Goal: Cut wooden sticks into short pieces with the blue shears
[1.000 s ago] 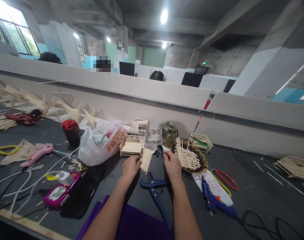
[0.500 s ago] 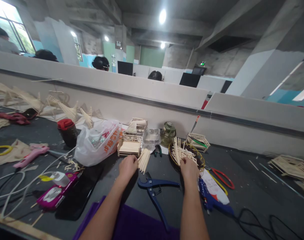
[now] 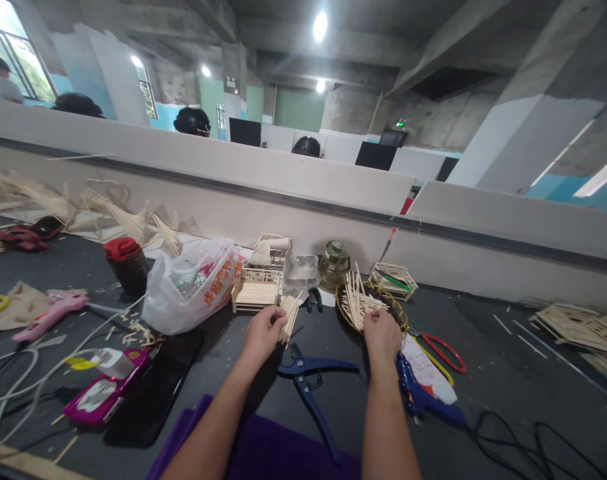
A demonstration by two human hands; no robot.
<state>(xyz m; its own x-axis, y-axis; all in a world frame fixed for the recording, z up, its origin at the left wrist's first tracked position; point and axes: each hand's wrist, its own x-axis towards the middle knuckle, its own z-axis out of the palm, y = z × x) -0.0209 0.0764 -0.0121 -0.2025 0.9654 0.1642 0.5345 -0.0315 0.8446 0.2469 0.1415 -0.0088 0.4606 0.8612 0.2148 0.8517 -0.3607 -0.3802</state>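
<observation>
My left hand (image 3: pixel 264 331) is closed on a small bundle of thin wooden sticks (image 3: pixel 289 319), which fans out to the right of the fingers just above the dark tabletop. Over the near right rim of a round woven basket (image 3: pixel 406 327), my right hand (image 3: pixel 383 332) has its fingers pinched together. Its fingertips touch the loose pile of sticks (image 3: pixel 354 300) in the basket; what they pinch is hidden. Between my forearms lies a blue pipe cutter (image 3: pixel 303 373) with its handles spread.
Behind my hands stand a small stick-built bed (image 3: pixel 257 293), a clear plastic box (image 3: pixel 302 272) and a green jar (image 3: pixel 334 265). A plastic bag (image 3: pixel 190 293) and phone (image 3: pixel 153 393) lie left. Red-handled scissors (image 3: pixel 443 352) and a blue glue gun (image 3: pixel 423 397) lie right.
My left hand has shifted slightly right, and its bundle of sticks looks narrower and more upright. My right hand stays at the basket, slightly lower right. The whole view has turned a little.
</observation>
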